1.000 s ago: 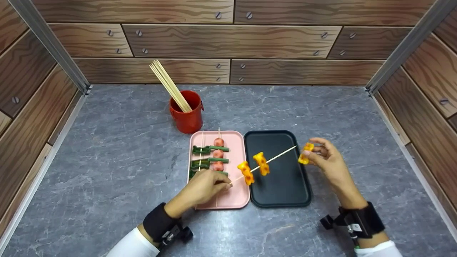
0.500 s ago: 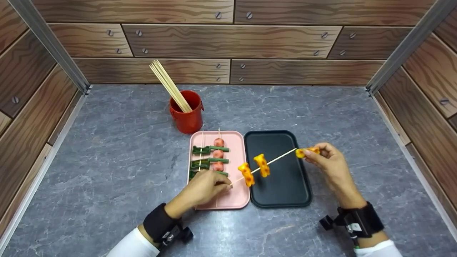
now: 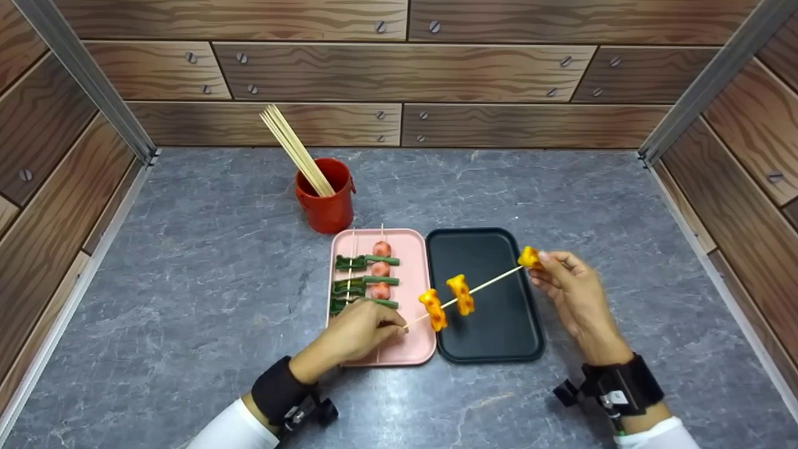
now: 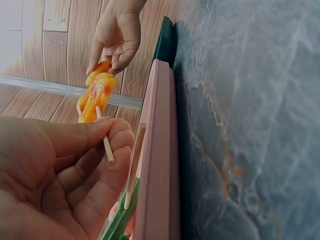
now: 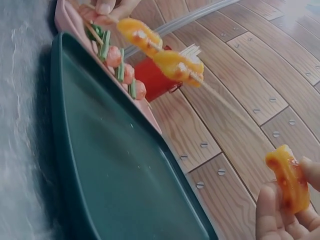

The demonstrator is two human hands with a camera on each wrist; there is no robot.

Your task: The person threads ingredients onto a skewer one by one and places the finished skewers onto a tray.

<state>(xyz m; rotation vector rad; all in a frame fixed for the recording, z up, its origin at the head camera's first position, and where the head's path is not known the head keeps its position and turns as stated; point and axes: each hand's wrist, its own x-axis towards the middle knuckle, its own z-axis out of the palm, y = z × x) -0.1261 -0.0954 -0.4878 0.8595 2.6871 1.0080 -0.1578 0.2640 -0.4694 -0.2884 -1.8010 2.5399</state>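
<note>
My left hand (image 3: 361, 327) pinches the lower end of a wooden skewer (image 3: 495, 279), held slantwise above the trays. Two yellow-orange wavy pieces (image 3: 461, 294), with browned spots, are threaded on it. Between thumb and fingers, my right hand (image 3: 576, 293) grips another such yellow piece (image 5: 290, 177) right at the skewer's far tip. In the right wrist view the skewer runs up to that piece. Beneath lie a pink tray (image 3: 411, 349) and, beside it, a dark green tray (image 3: 492, 337). On the pink one rest skewers with pink balls (image 3: 381, 269) and green pieces (image 3: 351, 262).
Behind the pink tray stands a red bucket (image 3: 329, 212) holding a bundle of bare skewers (image 3: 299, 153). Wood-patterned walls (image 3: 399, 72) enclose the grey marbled tabletop (image 3: 206, 268) at the back and both sides.
My right hand has brought its yellow piece leftward to the skewer's tip and turned it. The left hand holds nearly still, the skewer dipping slightly.
</note>
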